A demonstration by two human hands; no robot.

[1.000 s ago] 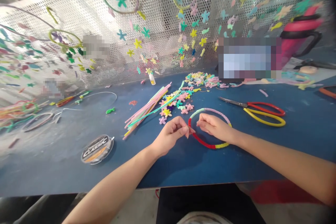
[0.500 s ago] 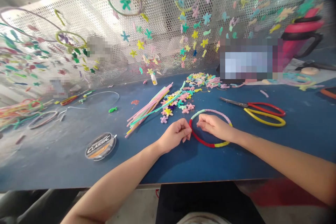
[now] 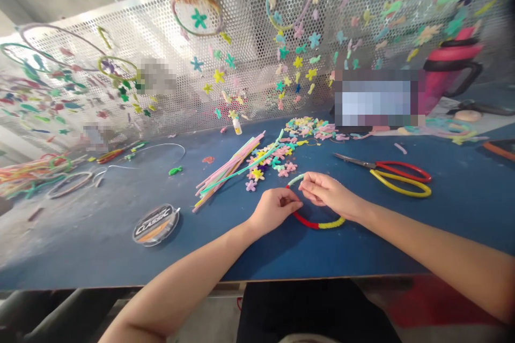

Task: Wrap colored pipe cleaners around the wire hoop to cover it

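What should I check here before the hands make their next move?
1. Hoop fully in view: not ok; both hands hide parts of it.
2. Left hand holding a loose piece: cannot tell; the fingers hide it.
3. Right hand holding something: cannot tell; its fingers are curled in.
4. Scissors apart from both hands: ok.
5. Spool apart from the left arm: ok.

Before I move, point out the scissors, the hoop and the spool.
Scissors [image 3: 370, 164], head view, at the pivot.
Hoop [image 3: 309, 223], head view, on the red lower section.
Spool [image 3: 156, 224], head view, on the printed label.
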